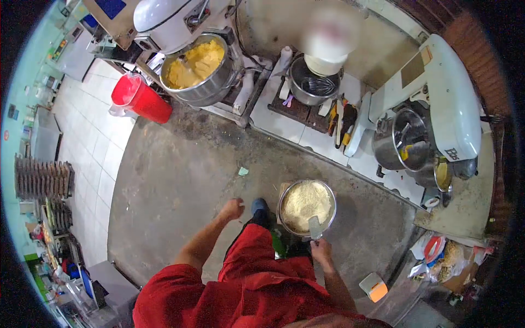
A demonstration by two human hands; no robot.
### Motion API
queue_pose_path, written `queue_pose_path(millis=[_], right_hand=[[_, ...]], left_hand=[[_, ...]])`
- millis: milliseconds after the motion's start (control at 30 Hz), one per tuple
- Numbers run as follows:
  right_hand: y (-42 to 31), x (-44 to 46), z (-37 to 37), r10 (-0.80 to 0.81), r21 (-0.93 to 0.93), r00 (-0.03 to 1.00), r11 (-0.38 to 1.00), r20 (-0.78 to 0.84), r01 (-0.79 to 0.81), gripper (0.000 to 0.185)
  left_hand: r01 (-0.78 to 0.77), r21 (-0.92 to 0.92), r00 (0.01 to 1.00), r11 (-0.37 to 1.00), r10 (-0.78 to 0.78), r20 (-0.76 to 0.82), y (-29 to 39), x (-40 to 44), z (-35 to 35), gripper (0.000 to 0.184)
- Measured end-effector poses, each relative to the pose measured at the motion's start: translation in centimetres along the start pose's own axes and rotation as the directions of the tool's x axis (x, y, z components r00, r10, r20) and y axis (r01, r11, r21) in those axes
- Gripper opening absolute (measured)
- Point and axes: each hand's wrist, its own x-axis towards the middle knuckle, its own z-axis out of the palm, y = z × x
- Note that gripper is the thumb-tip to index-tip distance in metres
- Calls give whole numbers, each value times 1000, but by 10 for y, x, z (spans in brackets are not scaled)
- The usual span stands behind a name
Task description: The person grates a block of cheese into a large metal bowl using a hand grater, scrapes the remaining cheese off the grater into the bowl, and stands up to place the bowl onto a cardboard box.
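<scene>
A round metal bowl [281,212] full of pale yellow, powdery crumbs [307,201] stands low in front of me, right of my foot. My right hand [321,250] is closed around the handle of a greyish scoop [315,226], whose blade dips into the crumbs at the bowl's near edge. Out to the left, over the concrete floor, my left hand [232,209] is held with its fingers curled closed. A tiny pale bit shows at its fingertips, too small to name.
A large mixer bowl of yellow dough [198,65] stands at the back left, beside a red bucket [143,99]. Along the back ledge are a whisk bowl [314,90], several hand tools [342,120] and a white stand mixer [451,98]. An orange-and-white box [374,287] lies at lower right.
</scene>
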Motion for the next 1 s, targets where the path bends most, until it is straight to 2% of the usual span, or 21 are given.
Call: queue_pose_path(millis=[133,200,267,300,367,400,467,500,533,567,600,633,667,733,767,800,833,867,900,967,1000], right_hand=[[8,-14,4,-61,-91,997,994,53,66,35],[18,-21,2,-45,-32,999,998,-17,45,35],[38,-29,-3,-11,46,995,999,-97,16,36],[54,-32,-8,6,49,991,999,-134,1,36],[83,-55,-14,20,65,972,998,-235,-4,32],[95,-71,-22,61,103,964,994,-257,-36,32],[126,-113,-43,43,208,979,978,-198,-1,31],[154,-132,-38,101,251,968,967,-231,-41,31],[188,-144,-27,38,201,940,979,-338,33,31],[224,-160,-22,-37,131,899,986,-436,103,31],[256,-186,-22,5,158,889,985,-457,75,31],[286,-206,-24,9,71,909,997,-416,22,30],[312,-219,-27,11,-17,927,1000,-374,-19,30],[366,-257,-24,114,41,920,993,-375,-107,31],[393,-280,-20,194,64,918,981,-346,-183,33],[421,-296,-13,208,81,915,978,-347,-192,33],[449,-309,-1,370,244,875,921,-313,-303,36],[471,-319,8,517,393,819,827,-248,-402,38],[489,-327,16,524,403,819,819,-233,-409,38],[513,-339,29,629,312,767,760,-131,-570,41],[517,-343,33,632,302,766,758,-117,-578,41]], left_hand=[[181,-35,979,983,-184,-90,-74,-17,22,36],[168,227,964,959,-208,165,-99,-30,39,33],[-10,488,966,873,-117,229,-88,-66,49,30],[-32,504,967,863,-100,232,-88,-78,62,30],[-333,673,883,661,-32,467,-88,-94,87,28],[-371,688,873,624,-18,488,-77,-102,91,28],[-490,654,807,576,17,590,-45,-120,104,26],[-294,369,886,882,107,451,-54,-122,117,25],[-350,390,863,852,132,487,-39,-125,117,25],[-370,206,868,906,258,424,-18,-126,123,25],[-382,9,870,924,356,340,1,-132,133,26],[304,-198,901,932,-213,377,48,-143,139,26],[274,-172,907,946,-195,374,82,-155,143,26],[285,-420,936,861,-155,317,128,-170,154,24],[278,-403,935,872,-149,323,145,-171,160,24],[14,-344,941,939,104,321,159,-166,165,26],[-255,-286,875,924,346,338,171,-161,171,28],[-134,-380,895,915,277,350,181,-146,188,31],[-6,-466,909,885,200,367,189,-134,202,35],[-104,-171,946,980,150,286,250,-156,201,40],[-168,-229,939,959,226,259,274,-169,201,42]])
